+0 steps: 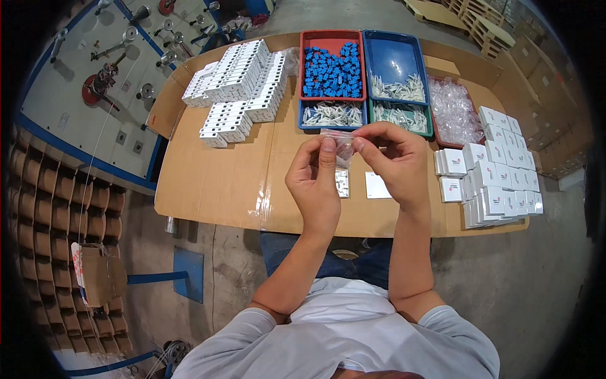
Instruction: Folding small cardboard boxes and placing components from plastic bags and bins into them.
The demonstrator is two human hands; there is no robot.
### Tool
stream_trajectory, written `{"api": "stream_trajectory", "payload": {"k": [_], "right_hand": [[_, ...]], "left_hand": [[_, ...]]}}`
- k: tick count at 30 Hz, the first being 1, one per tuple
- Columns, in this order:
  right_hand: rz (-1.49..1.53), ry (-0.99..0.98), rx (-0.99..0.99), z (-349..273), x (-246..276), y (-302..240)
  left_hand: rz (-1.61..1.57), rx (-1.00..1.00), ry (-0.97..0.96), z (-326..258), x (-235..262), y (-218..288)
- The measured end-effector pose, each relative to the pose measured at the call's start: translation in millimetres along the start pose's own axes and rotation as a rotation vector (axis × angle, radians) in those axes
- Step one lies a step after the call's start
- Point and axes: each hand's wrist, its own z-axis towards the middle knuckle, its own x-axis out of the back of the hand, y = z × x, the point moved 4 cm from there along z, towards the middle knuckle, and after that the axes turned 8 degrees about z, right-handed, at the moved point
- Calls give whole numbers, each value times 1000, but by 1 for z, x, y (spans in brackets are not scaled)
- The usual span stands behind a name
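Your left hand (314,183) and your right hand (396,163) are raised together above the near half of the cardboard-covered surface (221,183). Between them you hold a small clear plastic bag (339,143): the left hand pinches its left side with thumb and fingertips, and the right hand grips its upper edge, fingers curled in tight. Both hands are closed on the bag, which hangs just above the surface rather than resting on it.

Directly under your hands lie a small white part (342,183) and, just beside it, a flat white card (377,186). To your right, a cluster of small white boxes (495,183) stands in rows near the edge of the surface.

Farther out, a pile of clear plastic bags (454,110) sits beyond the boxes. In the middle, a red tray (332,39) holds blue parts (332,71), with a blue tray (394,57) touching its right side and holding white pieces. In front of these, two more compartments hold white plastic pieces (332,114). On the far left, stacked white components (240,85) lie in long rows.
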Motion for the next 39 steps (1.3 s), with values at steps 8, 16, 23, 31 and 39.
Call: {"api": "stream_trajectory", "payload": {"k": [8,16,23,31,39], "right_hand": [[44,16,108,0,5,2],[38,28,81,0,14,5],[52,49,96,2,14,11],[72,-40,75,5,8,15],[61,-37,85,5,6,18]], "left_hand": [[-44,-1,9,-1,-9,-1],[-26,7,-40,-1,-12,-10],[-20,10,-38,-1,-13,-6],[-137,60,-31,-4,-13,-8],[-120,93,-44,-5,-9,-12]]}}
